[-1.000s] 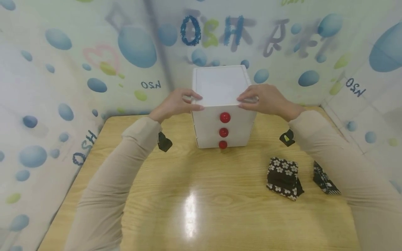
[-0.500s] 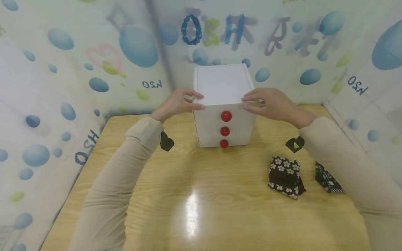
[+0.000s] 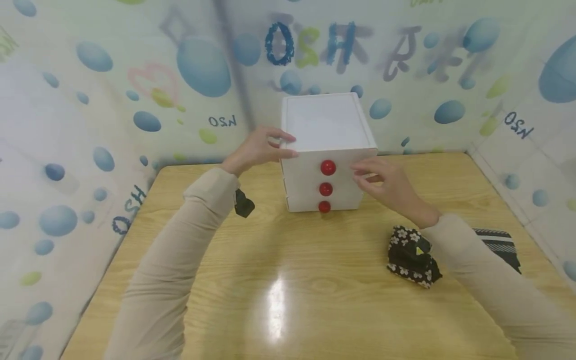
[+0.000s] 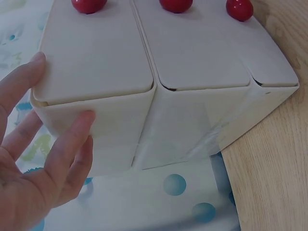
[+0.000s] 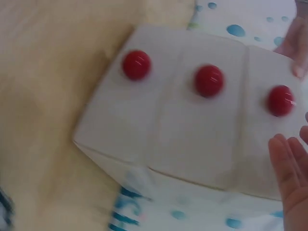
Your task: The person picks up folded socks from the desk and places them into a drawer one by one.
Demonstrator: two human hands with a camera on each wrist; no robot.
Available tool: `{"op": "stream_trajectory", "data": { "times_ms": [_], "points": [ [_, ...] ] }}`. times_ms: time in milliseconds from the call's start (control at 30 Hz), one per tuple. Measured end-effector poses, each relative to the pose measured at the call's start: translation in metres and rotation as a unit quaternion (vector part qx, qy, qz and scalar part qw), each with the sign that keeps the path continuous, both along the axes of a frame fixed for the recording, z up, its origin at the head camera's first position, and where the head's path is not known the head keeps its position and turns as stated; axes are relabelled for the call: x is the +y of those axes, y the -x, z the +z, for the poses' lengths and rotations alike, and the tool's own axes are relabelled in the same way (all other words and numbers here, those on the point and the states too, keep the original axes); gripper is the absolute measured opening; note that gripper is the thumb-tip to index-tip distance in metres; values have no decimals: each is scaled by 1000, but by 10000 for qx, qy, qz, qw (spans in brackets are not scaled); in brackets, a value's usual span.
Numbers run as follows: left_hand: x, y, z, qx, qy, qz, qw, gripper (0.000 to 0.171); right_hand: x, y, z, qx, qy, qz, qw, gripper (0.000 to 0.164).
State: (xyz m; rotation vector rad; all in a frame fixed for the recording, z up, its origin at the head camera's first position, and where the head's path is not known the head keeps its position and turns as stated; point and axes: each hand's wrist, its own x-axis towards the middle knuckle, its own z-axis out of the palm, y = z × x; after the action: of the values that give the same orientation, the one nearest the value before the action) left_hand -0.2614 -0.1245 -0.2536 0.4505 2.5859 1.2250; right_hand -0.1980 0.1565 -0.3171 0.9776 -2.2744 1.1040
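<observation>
A white three-drawer cabinet (image 3: 299, 182) stands at the back of the table, one red knob on each drawer front. Its drawers look closed. My left hand (image 3: 258, 147) holds the cabinet's upper left front corner, thumb on the drawer-front edge and other fingers over the top and side, as the left wrist view also shows. My right hand (image 3: 389, 185) is in front of the top drawer's right part, fingers loosely bent and holding nothing, to the right of the top red knob (image 3: 328, 167). The right wrist view is blurred, with the right fingers (image 5: 284, 163) beside that drawer.
A dark folded cloth with white flowers (image 3: 398, 272) lies on the wooden table (image 3: 234, 300) at the right, partly under my wrist. Behind my right sleeve shows a black-and-white striped cloth (image 3: 499, 245). Patterned walls (image 3: 198, 145) close in the back and sides.
My right hand has left the cabinet's top right edge and moved down in front of the top drawer. My left hand has stayed on its corner.
</observation>
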Motion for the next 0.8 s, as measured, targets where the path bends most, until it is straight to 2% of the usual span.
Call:
{"op": "stream_trajectory", "data": {
  "times_ms": [133,267,367,467,633,700,800],
  "points": [
    [1,-1,1,-29,-94,-4,10000,45,-14,-5,-19,-710,466,77,9964,21],
    [1,-2,1,-68,-134,36,9999,45,-22,2,-46,-1329,709,-3,9886,23],
    [1,-2,0,-110,-138,74,9998,45,-29,8,-62,-1622,846,-103,9831,25],
    [1,-1,-1,-116,-147,95,9998,46,-36,8,-68,-1829,997,-110,9780,27],
    [1,-1,-2,-125,-164,96,9997,46,-50,-2,-62,-2214,1399,-163,9650,28],
    [0,-1,-2,-118,-179,80,9997,46,-55,-7,-58,-2212,1570,-272,9621,27],
    [0,0,-2,-119,-222,61,9997,46,-59,-3,-68,-2012,1771,-471,9623,25]
  ]
}}
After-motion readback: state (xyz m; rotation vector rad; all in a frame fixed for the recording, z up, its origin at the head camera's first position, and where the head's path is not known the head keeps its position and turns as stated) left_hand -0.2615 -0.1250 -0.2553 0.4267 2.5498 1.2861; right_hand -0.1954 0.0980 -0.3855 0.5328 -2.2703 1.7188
